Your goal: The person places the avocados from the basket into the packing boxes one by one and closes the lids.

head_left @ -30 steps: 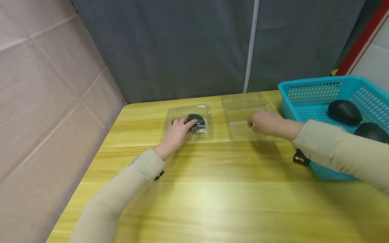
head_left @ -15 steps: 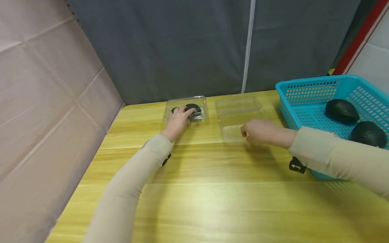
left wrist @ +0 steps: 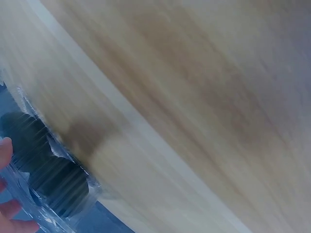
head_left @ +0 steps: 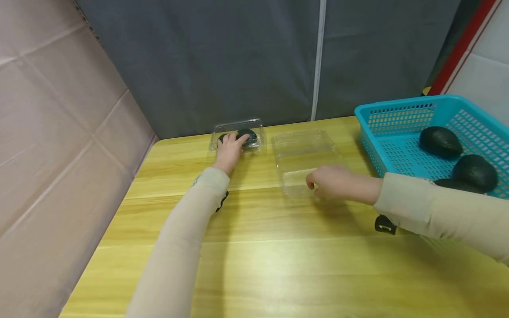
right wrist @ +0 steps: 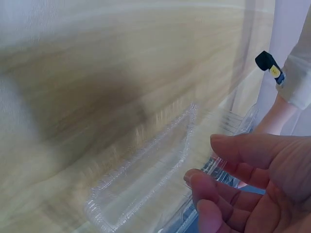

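Note:
At the table's back edge, a clear plastic clamshell (head_left: 256, 132) has two dark avocados (left wrist: 59, 185) inside. My left hand (head_left: 229, 152) rests its spread fingers over this box. The left wrist view shows those fingers (left wrist: 9, 208) against the clear plastic. To its right, a second clear clamshell (head_left: 294, 165) lies open with nothing inside. My right hand (head_left: 328, 182) is at the near right side of the second box, thumb and curled index finger at its edge. In the right wrist view, the clear rim (right wrist: 214, 167) passes between the thumb and index finger.
A blue plastic basket (head_left: 371, 137) stands on the right, holding several dark avocados (head_left: 440, 142), partly hidden behind the right sleeve (head_left: 429, 205). A grey curtain (head_left: 222, 66) hangs right behind the wooden table (head_left: 254, 265). Pale cloth (head_left: 59, 145) borders the left side.
The left hand and the filled clamshell have slid away toward the curtain. The right hand and the open clamshell have moved toward the person and slightly left. The head view has shifted a little.

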Demonstrator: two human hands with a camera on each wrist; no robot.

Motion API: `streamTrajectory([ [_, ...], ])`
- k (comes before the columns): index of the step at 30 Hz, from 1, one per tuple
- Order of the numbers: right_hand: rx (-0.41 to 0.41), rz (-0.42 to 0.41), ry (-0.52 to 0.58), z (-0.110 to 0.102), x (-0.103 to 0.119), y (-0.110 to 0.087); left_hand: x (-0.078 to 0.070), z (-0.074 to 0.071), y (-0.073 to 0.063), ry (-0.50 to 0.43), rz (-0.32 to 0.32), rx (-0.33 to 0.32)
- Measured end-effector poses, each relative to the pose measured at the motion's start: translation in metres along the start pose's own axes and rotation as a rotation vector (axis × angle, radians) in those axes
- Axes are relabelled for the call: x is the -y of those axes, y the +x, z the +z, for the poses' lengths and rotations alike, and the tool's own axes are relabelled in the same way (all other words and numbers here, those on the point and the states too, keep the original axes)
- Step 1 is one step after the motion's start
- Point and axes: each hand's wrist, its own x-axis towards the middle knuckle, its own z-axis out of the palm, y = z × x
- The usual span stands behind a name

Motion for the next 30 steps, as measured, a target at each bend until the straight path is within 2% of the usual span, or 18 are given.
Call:
streamTrajectory([
  [4,-0.003,-0.031,-0.001,0.004,0.005,-0.002,-0.001,-0.003,-0.002,0.033,0.011,-0.022],
  [7,-0.013,-0.066,-0.002,0.007,0.009,-0.004,-0.004,-0.006,-0.008,0.063,0.052,-0.054],
  [10,-0.022,-0.103,0.015,0.011,0.014,-0.007,-0.011,-0.011,-0.019,0.033,0.103,-0.093],
  [12,-0.025,-0.12,0.033,0.013,0.017,-0.009,-0.019,-0.016,-0.028,-0.038,0.106,-0.066],
  [13,-0.027,-0.131,0.042,0.014,0.019,-0.01,-0.024,-0.017,-0.032,-0.094,0.094,-0.032],
  [14,-0.019,-0.131,0.056,0.015,0.02,-0.012,-0.029,-0.02,-0.038,-0.164,0.071,0.029],
  [18,-0.016,-0.139,0.085,0.02,0.026,-0.017,-0.045,-0.022,-0.057,-0.465,-0.065,0.35],
  [20,-0.018,-0.146,0.093,0.022,0.029,-0.019,-0.05,-0.021,-0.066,-0.572,-0.122,0.505],
  [22,-0.029,-0.165,0.103,0.025,0.031,-0.02,-0.054,-0.019,-0.073,-0.667,-0.152,0.614],
  [25,-0.031,-0.189,0.129,0.029,0.035,-0.021,-0.057,-0.018,-0.081,-0.766,-0.159,0.705],
  [30,-0.039,-0.205,0.157,0.031,0.041,-0.025,-0.058,-0.017,-0.087,-0.858,-0.136,0.759],
])
